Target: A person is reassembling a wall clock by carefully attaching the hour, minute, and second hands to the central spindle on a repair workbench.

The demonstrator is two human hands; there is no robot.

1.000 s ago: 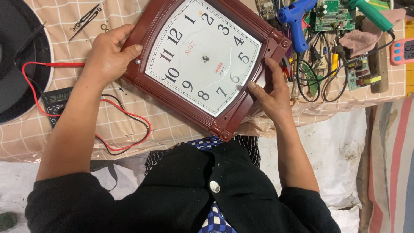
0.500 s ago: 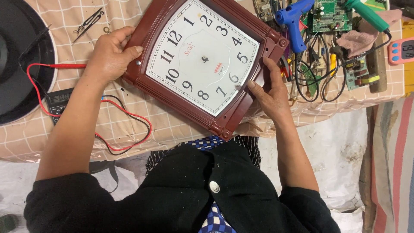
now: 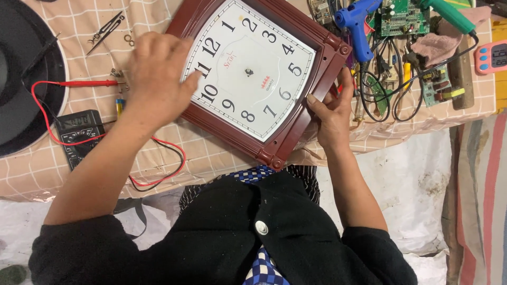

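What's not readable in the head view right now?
- Dark red square wall clock: top corner cut off by the frame's upper edge; no hands visible on the dial.
- Left hand: blurred, covers the clock's left frame edge.
- Right hand: fingertips hidden behind the clock's right edge.
- Black multimeter: display too small.

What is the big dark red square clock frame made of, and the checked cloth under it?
The dark red square clock frame looks like moulded plastic: smooth, glossy, with rounded corner knobs, though painted wood is possible. The beige checked table cover seems to be plastic sheet or oilcloth, since it shines and crinkles at the edge.
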